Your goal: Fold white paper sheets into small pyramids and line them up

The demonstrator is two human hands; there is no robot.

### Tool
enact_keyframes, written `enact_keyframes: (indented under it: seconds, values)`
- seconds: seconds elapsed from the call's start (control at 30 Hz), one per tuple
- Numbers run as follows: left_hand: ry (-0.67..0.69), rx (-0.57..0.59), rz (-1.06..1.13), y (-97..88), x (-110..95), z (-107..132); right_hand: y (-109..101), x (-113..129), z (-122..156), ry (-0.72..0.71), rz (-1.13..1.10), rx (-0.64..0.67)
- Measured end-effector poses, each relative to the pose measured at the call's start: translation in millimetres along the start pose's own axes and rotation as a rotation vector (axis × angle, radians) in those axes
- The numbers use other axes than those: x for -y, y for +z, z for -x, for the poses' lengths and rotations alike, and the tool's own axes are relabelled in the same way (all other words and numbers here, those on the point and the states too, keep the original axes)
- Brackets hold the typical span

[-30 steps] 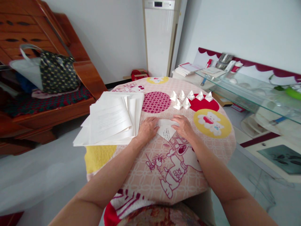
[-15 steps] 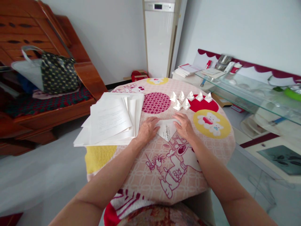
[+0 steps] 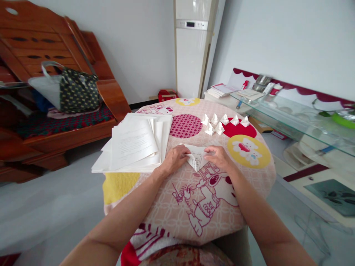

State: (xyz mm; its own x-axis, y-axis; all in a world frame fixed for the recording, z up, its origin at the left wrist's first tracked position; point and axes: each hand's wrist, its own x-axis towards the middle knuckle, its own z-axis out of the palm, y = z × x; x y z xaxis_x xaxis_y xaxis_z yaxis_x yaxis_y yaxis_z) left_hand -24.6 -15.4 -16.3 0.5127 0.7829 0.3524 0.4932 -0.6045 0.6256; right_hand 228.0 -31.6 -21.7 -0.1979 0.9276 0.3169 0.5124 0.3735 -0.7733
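A folded sheet of white paper (image 3: 196, 157) with printed text lies on the cloth-covered table, its point toward me. My left hand (image 3: 176, 157) pinches its left corner between thumb and fingers. On the other side my right hand (image 3: 218, 155) grips the right edge in the same way. Beyond the hands stand several small folded paper shapes (image 3: 219, 128) in two rows. To the left of my left hand sits a stack of white paper (image 3: 135, 144), the top sheet printed.
The round table wears a pink patterned cloth (image 3: 172, 207). At the right is a glass shelf (image 3: 294, 118) with cups and papers on it. A wooden bench (image 3: 80, 129) with a dark patterned bag (image 3: 79, 90) stands at the left, and a tall white air conditioner (image 3: 191, 55) at the back.
Both hands have closed on the paper's side corners, where the fingers lay flatter before. The paper's sides now look lifted toward its middle. The camera view has tilted up slightly.
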Motion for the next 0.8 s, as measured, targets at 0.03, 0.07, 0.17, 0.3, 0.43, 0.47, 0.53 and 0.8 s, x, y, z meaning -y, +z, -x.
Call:
enact_keyframes:
  seconds: [0.03,0.07,0.17,0.3,0.43,0.47,0.53,0.8]
  values:
    - [-0.015,-0.028,0.037,-1.9,-0.8,0.1,-1.3,-1.3,-0.4,0.021,-0.034,-0.007]
    - [-0.032,-0.056,0.079,-3.8,-1.3,0.3,-2.3,-2.1,-1.0,0.045,-0.081,-0.022]
    - [-0.109,-0.141,0.24,-7.2,-0.5,0.7,-3.5,-1.9,-3.6,0.124,-0.264,-0.131]
    - [-0.227,-0.26,0.589,-4.3,2.5,-1.3,-1.2,4.7,-7.3,0.166,-0.443,-0.382]
    - [-0.32,-0.351,0.871,-3.0,-1.6,-4.1,0.4,15.2,-9.0,0.153,-0.477,-0.523]
    - [-0.341,-0.363,0.917,-4.2,-3.3,-4.5,-0.2,17.5,-8.8,0.157,-0.487,-0.516]
    - [-0.386,-0.338,0.986,-8.0,-6.3,-4.9,-2.5,20.1,-7.5,0.183,-0.517,-0.461]
    - [-0.567,-0.066,0.933,-14.4,-5.9,-4.5,-2.0,8.2,-2.9,0.257,-0.392,-0.084]
